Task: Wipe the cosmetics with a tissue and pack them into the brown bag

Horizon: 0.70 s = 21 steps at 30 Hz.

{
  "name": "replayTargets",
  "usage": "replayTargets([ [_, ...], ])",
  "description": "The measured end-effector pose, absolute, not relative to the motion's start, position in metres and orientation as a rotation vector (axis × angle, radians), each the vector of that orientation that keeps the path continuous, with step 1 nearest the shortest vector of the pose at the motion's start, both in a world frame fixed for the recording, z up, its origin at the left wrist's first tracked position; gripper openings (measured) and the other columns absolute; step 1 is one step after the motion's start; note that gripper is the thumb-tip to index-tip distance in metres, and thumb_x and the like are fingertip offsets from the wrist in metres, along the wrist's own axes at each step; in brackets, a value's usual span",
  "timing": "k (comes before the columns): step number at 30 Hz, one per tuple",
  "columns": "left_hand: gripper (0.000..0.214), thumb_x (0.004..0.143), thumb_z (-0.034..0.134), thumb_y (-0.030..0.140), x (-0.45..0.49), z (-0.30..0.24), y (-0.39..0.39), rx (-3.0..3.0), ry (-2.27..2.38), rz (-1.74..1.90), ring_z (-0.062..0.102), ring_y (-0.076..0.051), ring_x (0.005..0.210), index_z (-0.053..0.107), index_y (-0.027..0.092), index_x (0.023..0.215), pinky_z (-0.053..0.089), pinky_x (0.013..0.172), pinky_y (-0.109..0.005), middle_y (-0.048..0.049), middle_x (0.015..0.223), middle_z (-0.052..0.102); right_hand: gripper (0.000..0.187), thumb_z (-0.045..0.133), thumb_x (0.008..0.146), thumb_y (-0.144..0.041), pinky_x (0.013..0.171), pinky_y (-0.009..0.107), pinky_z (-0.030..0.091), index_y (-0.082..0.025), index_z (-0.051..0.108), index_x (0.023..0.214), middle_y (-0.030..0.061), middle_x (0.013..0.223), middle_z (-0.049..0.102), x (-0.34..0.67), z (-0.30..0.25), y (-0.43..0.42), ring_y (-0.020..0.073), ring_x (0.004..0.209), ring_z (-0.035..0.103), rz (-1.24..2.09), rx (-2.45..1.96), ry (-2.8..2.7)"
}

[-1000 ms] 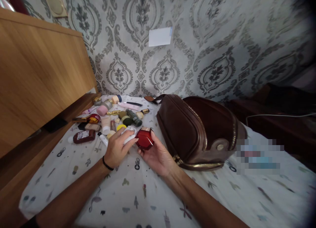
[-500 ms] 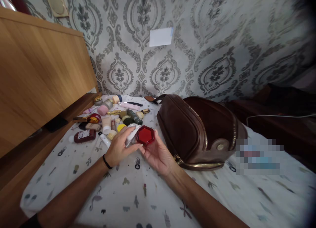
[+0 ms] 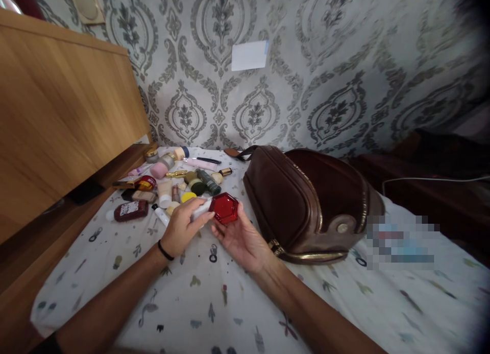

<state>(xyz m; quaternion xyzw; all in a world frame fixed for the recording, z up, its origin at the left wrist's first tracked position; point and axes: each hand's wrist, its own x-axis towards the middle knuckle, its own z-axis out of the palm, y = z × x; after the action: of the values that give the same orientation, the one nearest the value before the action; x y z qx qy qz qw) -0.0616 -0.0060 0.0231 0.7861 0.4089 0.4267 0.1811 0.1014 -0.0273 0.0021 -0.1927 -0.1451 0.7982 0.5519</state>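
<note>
In the head view, my right hand (image 3: pixel 247 245) supports a shiny red hexagonal container (image 3: pixel 224 209) between its thumb and fingers. My left hand (image 3: pixel 180 227) is closed on a crumpled white tissue (image 3: pixel 201 209), which rests against the container's left side. Part of the tissue is hidden by the fingers. Just beyond my left hand lie a yellow-capped item (image 3: pixel 188 196), a white tube with a black cap (image 3: pixel 161 215) and a beige tube (image 3: pixel 165 193). A brown leather bag (image 3: pixel 291 206) with an unzipped top stands to the right of my right hand.
Several cosmetics lie farther back on the patterned sheet (image 3: pixel 184 313), among them a dark red bottle (image 3: pixel 131 211) and a dark green bottle (image 3: pixel 209 181). A wooden cabinet (image 3: pixel 69 124) bounds the left side. The patterned wall (image 3: pixel 252 109) rises behind.
My left hand and the tissue have shifted slightly left, with less of the tissue showing. The red container has tilted and moved a little up and left in my right hand.
</note>
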Motion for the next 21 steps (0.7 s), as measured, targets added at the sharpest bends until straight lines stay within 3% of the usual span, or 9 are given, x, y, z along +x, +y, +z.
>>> replayTargets([
  [7, 0.021, 0.094, 0.051, 0.033, -0.061, 0.025, -0.009, 2.275, 1.182, 1.188, 0.062, -0.017, 0.078, 0.063, 0.017, 0.089, 0.046, 0.072, -0.027, -0.003, 0.082, 0.066, 0.037, 0.075, 0.078, -0.047, 0.068, 0.025, 0.055, -0.023, 0.068, 0.105, 0.0012, 0.098, 0.075, 0.103, 0.004, -0.027, 0.0151, 0.086, 0.067, 1.905, -0.477, -0.324],
  [14, 0.028, 0.097, 0.045, 0.025, -0.06, 0.02, -0.012, 2.393, 1.164, 1.327, 0.059, -0.022, 0.103, 0.062, 0.016, 0.117, 0.046, 0.089, -0.034, -0.0109, 0.107, 0.065, 0.032, 0.082, 0.073, -0.037, 0.068, 0.021, 0.055, -0.02, 0.071, 0.098, 0.0009, 0.093, 0.075, 0.102, 0.0, -0.027, 0.0118, 0.079, 0.066, 1.872, -0.477, -0.358],
  [21, 0.034, 0.098, 0.042, 0.022, -0.058, 0.019, -0.017, 2.467, 1.016, 1.272, 0.053, -0.023, 0.108, 0.065, 0.019, 0.121, 0.046, 0.092, -0.037, -0.0115, 0.114, 0.053, 0.029, 0.082, 0.073, -0.033, 0.071, 0.021, 0.056, -0.021, 0.071, 0.096, -0.0012, 0.092, 0.076, 0.102, 0.001, -0.025, 0.0108, 0.082, 0.068, 1.861, -0.494, -0.382],
])
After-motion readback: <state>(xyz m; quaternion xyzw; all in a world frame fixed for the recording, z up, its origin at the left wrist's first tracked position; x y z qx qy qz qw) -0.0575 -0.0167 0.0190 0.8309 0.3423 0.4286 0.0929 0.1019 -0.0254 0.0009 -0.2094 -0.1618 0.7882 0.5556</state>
